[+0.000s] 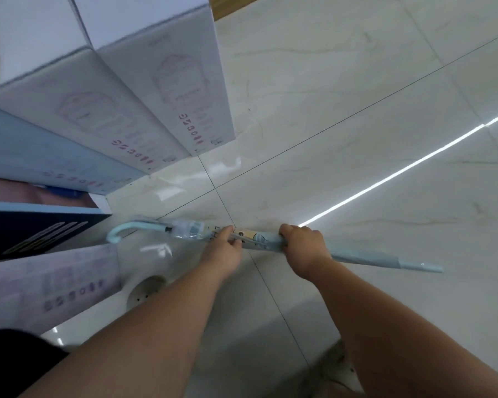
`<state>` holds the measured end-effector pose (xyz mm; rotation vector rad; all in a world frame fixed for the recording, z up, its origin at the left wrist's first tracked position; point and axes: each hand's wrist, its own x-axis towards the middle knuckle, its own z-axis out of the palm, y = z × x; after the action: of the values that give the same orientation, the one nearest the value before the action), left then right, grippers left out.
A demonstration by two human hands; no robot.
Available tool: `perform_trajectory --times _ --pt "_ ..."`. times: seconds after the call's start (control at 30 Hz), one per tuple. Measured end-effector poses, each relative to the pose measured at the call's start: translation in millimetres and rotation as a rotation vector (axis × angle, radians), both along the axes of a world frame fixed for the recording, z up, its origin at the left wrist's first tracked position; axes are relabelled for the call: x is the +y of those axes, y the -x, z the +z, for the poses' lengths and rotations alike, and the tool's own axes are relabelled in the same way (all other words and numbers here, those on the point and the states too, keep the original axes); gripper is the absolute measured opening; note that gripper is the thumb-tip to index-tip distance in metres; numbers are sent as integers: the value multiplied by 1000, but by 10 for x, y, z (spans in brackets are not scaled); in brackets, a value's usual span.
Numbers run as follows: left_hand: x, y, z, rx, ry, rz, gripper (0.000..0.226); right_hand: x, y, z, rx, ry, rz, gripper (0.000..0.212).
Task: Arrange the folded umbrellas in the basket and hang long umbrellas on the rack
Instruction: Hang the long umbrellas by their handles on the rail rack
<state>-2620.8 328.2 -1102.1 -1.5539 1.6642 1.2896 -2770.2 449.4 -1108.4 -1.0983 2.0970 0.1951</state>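
Long-umbrella step: left hand (227, 248) pinching, right hand (305, 245) gripping pale blue umbrella (362, 257) mid-frame, above floor (357, 110). Next: carrying to rack, not in view.

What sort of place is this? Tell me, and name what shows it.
Probably a shop or stockroom, though I can't be sure. Printed cartons stand in rows on a glossy tiled floor, and the long umbrella has clear plastic wrap near its hooked handle, like new stock.
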Motion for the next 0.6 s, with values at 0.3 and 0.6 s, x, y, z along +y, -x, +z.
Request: perform_trajectory --times 0.3,0.6 --pt "444 242 2552 182 -42 41 43 661 288 2711 -30 6 -147 19" --pt "858 575 5396 432 0 27 42 1301 669 5607 -19 215 -319 11"
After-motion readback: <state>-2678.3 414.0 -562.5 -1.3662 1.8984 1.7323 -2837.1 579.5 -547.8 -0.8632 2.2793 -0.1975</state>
